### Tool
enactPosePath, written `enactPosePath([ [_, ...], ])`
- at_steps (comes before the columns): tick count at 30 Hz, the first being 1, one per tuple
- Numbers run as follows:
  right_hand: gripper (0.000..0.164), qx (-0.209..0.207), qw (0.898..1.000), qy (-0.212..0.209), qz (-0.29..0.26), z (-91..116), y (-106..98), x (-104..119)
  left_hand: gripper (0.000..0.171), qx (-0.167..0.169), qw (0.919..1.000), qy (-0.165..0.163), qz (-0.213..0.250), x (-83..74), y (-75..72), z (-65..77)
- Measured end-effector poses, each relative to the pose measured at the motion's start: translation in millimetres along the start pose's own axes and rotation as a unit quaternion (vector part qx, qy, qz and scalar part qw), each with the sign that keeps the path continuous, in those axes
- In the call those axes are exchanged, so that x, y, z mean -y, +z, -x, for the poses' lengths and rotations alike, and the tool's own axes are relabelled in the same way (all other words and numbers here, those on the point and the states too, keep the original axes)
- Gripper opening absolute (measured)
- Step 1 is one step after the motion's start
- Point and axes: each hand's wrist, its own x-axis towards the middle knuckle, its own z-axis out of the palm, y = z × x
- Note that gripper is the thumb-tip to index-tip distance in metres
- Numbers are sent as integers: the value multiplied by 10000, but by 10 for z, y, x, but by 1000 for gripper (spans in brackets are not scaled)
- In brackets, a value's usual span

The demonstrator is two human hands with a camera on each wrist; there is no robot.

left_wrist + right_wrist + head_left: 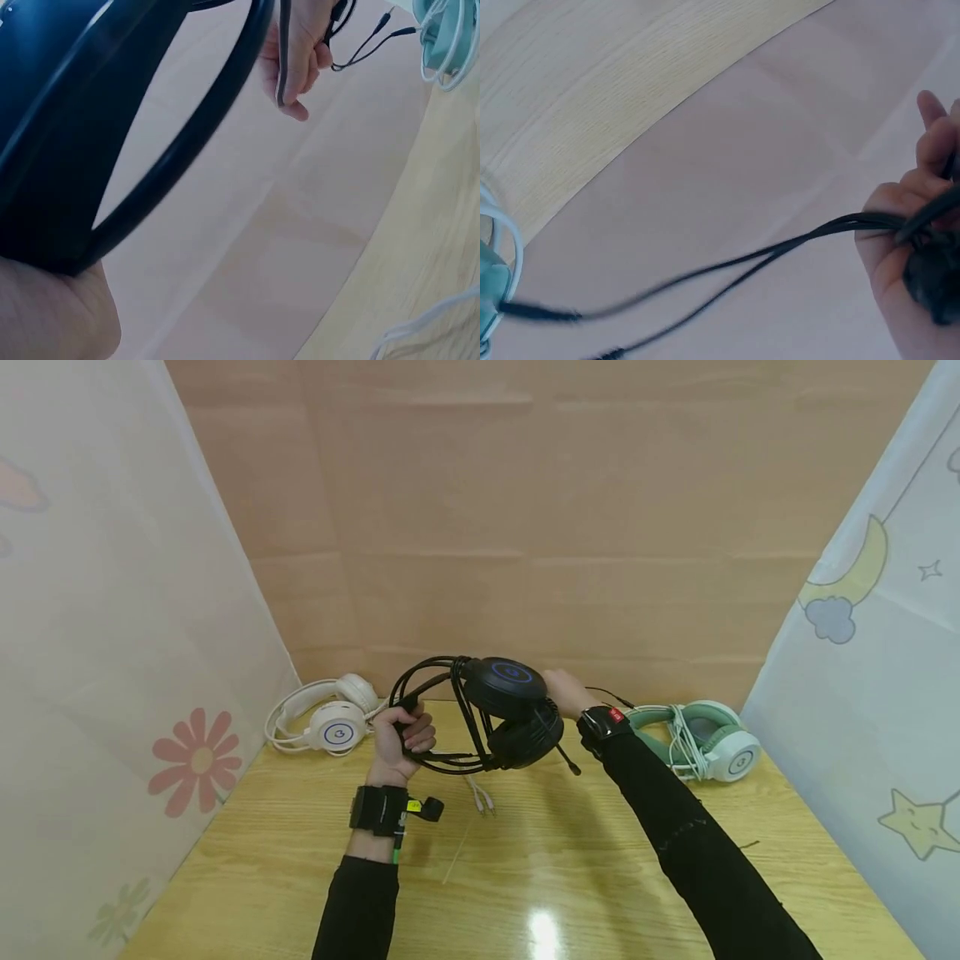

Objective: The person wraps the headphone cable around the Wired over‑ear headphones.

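Observation:
My left hand (403, 739) grips the headband of a black headset (513, 685), held up above the table with its earcups towards the right. Black cable is looped around the headband and earcup, and a thin microphone boom (568, 760) sticks out low on the right. Behind the earcups, my right hand (567, 693) holds the black cable (810, 234) in curled fingers. Two loose ends with plugs (540, 311) trail from it towards the green headphones. In the left wrist view the headband (187, 142) fills the upper left.
White headphones (337, 727) lie at the back left of the wooden table (300, 860). Mint-green headphones (723, 739), wrapped in pale cable, lie at the back right. White cable plugs (482, 802) rest below the headset. A brown paper wall (525, 527) stands behind.

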Motion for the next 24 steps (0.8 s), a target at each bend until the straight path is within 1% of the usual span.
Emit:
enactPosePath([
  [4, 24, -16, 9999, 73, -136, -13, 13, -4, 53, -142, 9999, 27, -24, 2, -40, 5],
  [8, 23, -95, 9993, 353, -119, 24, 2, 11, 48, -197, 9997, 65, 88, 2, -87, 16],
  [11, 37, -228, 9971, 712, 150, 61, -15, 26, 45, -248, 9996, 88, 112, -2, -107, 18],
  [13, 45, -335, 9937, 981, 421, 76, -25, 30, 41, -319, 9994, 97, 58, -6, -114, 11],
  [15, 50, -416, 9892, 1228, 688, 82, -32, 30, 39, -457, 9989, 94, 0, -6, -121, 4],
  [17, 45, -451, 9865, 1321, 858, 73, -40, 24, 36, -653, 9978, 92, -103, -3, -125, -4],
  [20, 30, -285, 9871, 1338, 829, 38, -60, 13, 32, -951, 9948, 157, -319, 11, -141, -15],
  [22, 26, -117, 9894, 1273, 683, 2, -87, 14, 30, -1076, 9918, 267, -635, 25, -141, -26],
  [24, 27, 21, 9909, 1251, 501, -39, -122, 30, 29, -1202, 9870, 358, -1009, 40, -134, -39],
])
